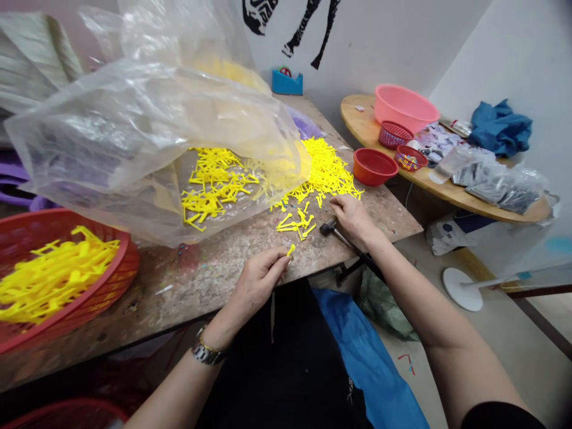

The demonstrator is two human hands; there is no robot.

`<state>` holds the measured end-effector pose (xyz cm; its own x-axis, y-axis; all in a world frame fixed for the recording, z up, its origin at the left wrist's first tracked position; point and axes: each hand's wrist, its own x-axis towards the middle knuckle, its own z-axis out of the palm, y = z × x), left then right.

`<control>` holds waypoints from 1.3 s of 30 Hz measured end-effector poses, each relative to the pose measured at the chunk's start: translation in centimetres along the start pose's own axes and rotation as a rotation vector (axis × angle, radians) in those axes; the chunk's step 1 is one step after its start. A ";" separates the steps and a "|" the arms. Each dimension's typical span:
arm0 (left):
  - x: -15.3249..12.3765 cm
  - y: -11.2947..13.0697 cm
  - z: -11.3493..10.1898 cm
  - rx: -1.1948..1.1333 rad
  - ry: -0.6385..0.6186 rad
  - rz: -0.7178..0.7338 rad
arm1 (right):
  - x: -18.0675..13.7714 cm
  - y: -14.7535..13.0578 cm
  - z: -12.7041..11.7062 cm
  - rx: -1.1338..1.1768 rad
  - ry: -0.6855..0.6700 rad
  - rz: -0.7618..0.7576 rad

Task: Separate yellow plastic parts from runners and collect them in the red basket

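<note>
My left hand [259, 280], a watch on its wrist, pinches a small yellow plastic piece [291, 249] at the near edge of the worn table [214, 274]. My right hand [355, 219] is closed over the handle of a small black hammer [328, 227] that lies on the table. A few yellow pieces [297, 223] lie between the two hands. Behind them spreads a big pile of yellow plastic pieces [322, 170], partly under a large clear plastic bag [147, 131].
A red basket [67, 310] of yellow pieces sits at the left. A small red bowl [374, 167] stands at the table's right corner. A round side table [447, 190] carries a pink basin [404, 107], red baskets, bags and blue cloth. A blue tape dispenser [286, 81] stands by the wall.
</note>
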<state>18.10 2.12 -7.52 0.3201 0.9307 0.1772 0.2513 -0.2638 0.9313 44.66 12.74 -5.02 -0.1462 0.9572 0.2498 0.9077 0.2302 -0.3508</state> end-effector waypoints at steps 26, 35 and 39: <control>-0.2 -0.3 -0.5 0.090 0.001 0.032 | 6.8 -0.8 2.8 -0.282 -0.268 -0.149; -0.1 -0.1 -0.5 0.100 0.006 0.060 | 4.2 2.0 -0.5 -0.266 -0.301 -0.155; -0.2 -0.2 -0.4 0.103 0.005 0.066 | 3.6 2.0 -0.9 -0.288 -0.261 -0.127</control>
<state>17.61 2.12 -7.62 0.3346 0.9116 0.2389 0.3222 -0.3489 0.8801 46.33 16.53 -3.99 -0.3255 0.9452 0.0248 0.9436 0.3264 -0.0558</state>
